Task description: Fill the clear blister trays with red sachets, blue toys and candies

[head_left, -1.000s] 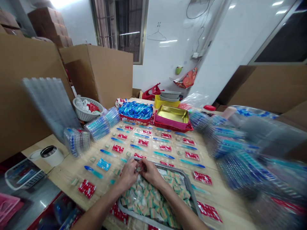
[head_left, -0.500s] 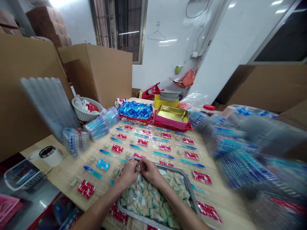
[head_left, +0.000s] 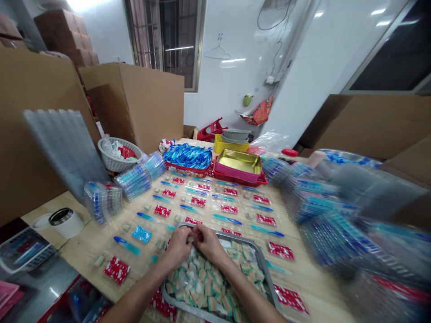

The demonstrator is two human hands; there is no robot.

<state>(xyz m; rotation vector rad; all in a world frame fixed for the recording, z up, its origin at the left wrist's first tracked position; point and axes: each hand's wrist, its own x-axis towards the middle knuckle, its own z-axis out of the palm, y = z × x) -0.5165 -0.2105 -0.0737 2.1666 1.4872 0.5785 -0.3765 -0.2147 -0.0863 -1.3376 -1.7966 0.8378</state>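
My left hand (head_left: 178,246) and my right hand (head_left: 208,242) meet over the far end of a metal tray (head_left: 261,264) heaped with small wrapped erasers (head_left: 205,287). The fingertips of both hands pinch one small wrapped piece (head_left: 191,239) between them. Just beyond the hands, clear blister trays (head_left: 215,204) lie in rows on the wooden table, holding blue pens and red packets.
Stacks of filled blister packs (head_left: 134,179) stand at the left and blurred ones (head_left: 323,215) at the right. A red tray of blue pens (head_left: 188,157), a gold-lined pink tin (head_left: 239,163), a white basket (head_left: 116,154), a white cup (head_left: 65,222) and cardboard boxes (head_left: 141,98) surround the table.
The view has shifted a little down and left. Both hands stay together over the tray, still working the small piece between the fingertips.
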